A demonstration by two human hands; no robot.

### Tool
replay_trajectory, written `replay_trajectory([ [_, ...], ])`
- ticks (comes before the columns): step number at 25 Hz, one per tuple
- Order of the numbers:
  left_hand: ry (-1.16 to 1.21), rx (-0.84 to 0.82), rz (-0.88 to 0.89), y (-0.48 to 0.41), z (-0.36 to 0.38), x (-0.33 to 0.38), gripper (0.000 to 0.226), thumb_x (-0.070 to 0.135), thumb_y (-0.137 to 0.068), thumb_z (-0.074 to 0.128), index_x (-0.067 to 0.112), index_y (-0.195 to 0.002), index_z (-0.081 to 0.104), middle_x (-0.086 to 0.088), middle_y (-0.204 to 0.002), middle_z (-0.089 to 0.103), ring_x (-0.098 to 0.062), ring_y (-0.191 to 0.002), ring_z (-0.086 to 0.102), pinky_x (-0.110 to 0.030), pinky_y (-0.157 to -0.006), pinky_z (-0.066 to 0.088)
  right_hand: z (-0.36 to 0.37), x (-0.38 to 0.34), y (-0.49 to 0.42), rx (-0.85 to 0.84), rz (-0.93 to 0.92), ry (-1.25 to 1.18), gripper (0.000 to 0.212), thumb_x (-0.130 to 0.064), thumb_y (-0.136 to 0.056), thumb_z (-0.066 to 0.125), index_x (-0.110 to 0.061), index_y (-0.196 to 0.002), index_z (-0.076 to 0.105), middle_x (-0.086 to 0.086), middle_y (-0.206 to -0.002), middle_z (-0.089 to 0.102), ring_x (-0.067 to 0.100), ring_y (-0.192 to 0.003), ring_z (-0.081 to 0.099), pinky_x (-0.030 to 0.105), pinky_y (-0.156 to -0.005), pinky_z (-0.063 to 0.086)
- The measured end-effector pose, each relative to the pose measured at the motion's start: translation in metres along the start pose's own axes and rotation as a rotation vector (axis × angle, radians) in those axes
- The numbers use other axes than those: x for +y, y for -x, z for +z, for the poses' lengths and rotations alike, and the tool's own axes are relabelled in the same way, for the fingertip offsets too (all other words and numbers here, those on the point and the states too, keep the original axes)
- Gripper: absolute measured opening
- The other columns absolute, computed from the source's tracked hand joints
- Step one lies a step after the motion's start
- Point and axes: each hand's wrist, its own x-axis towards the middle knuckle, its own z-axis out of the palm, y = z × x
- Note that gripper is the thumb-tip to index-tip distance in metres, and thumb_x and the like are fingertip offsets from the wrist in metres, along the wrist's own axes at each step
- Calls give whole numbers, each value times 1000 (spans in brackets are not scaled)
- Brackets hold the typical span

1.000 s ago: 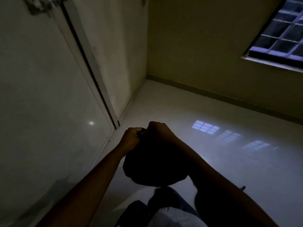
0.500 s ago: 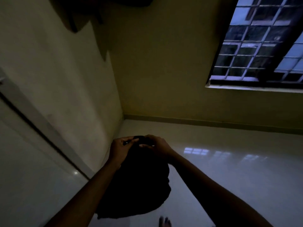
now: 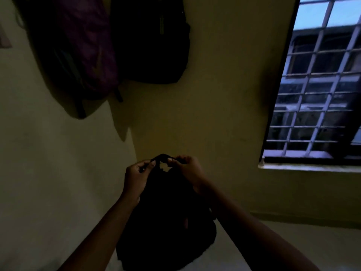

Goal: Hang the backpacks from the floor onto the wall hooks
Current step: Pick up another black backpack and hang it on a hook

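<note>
Low at the wall corner, centre of view: held backpack (image 3: 166, 222), black, hangs below both hands, in front of the corner where the two walls meet. Its lower end shows against the pale floor (image 3: 263, 251); whether it clears the floor cannot be read in this light.

Left hand (image 3: 136, 177): fingers curled, thumb and fingertips pinching the left end of the top loop (image 3: 163, 157).

Right hand (image 3: 187, 171): fingers curled, pinching the right end of the same loop. The loop arches upward between the two hands, a small gap showing under it. Both forearms reach in from the bottom edge, one on each side of the bag.

Upper left, on the left wall (image 3: 48, 173): purple backpack (image 3: 84, 55) hangs flat against the surface, a strap end dangling below it. Just beside it on the right, edges overlapping: dark backpack (image 3: 156, 45), also hanging, near the corner line. The top ends of both run out of frame, so what they hang from is not visible. Both sit well above the held backpack.

Right side: window (image 3: 316, 85) with a metal grille, its pale sill (image 3: 308, 168) at about the height of the hands. Room is dim; fine detail on the bags is unreadable.
</note>
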Motion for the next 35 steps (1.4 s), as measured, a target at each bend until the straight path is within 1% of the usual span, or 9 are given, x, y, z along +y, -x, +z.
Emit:
replay_trajectory([
  [6,91,-226,140,-138,49,67,10,13,-85,62,17,-80,69,10,-58,71,2,-53,66,-15,-52,52,-55,-83,-127,132,-179,42,19,-20,-90,59,-17,-71,62,2,-64,57,8,-49,53,24,-52,42],
  [9,36,-317,250,-209,72,106,6,19,-80,67,22,-76,68,8,-64,71,-9,-65,68,-23,-61,54,-84,-118,-180,216,-252,76,15,-20,-91,58,-12,-82,66,2,-61,56,10,-49,50,24,-50,41],
  [14,-8,-181,537,-283,124,158,7,27,-80,68,20,-79,70,3,-72,70,-5,-63,65,-20,-57,48,-127,-176,-240,338,-410,97,13,-18,-91,58,-10,-96,67,-2,-60,55,6,-48,49,13,-43,40],
  [18,-30,-43,797,-327,158,222,16,20,-87,60,14,-97,70,9,-69,62,1,-59,55,-2,-50,41,-162,-223,-279,411,-638,110,12,-17,-90,58,-11,-99,65,-7,-66,60,-4,-48,55,9,-49,44],
  [21,-46,10,892,-373,184,271,23,21,-88,58,5,-99,71,-6,-83,69,-14,-72,61,-20,-58,44,-199,-257,-312,493,-729,170,23,-22,-85,65,-7,-103,63,-4,-72,66,-4,-52,60,12,-52,48],
  [23,-46,20,924,-401,194,299,23,21,-88,58,4,-95,71,-3,-77,67,-15,-71,60,-26,-60,45,-221,-281,-332,448,-709,225,23,-24,-85,66,-6,-100,66,1,-76,68,6,-62,63,16,-58,49],
  [27,-62,83,982,-442,196,359,19,20,-89,57,9,-88,72,-3,-72,67,-17,-71,61,-38,-70,52,-251,-339,-371,323,-752,219,18,-18,-91,58,-16,-76,68,2,-73,66,16,-69,64,32,-73,55],
  [31,-112,176,1062,-483,183,421,23,23,-88,59,12,-70,70,-28,-81,69,-22,-71,58,-34,-64,44,-255,-406,-402,403,-852,257,21,-16,-91,57,-2,-96,71,8,-81,68,14,-65,63,27,-66,54],
  [35,-225,405,1147,-525,177,473,33,29,-90,54,0,-87,70,-19,-76,67,-24,-69,60,-31,-59,42,-251,-474,-445,529,-947,397,20,-15,-90,58,-3,-96,72,12,-88,73,17,-74,65,25,-64,50],
])
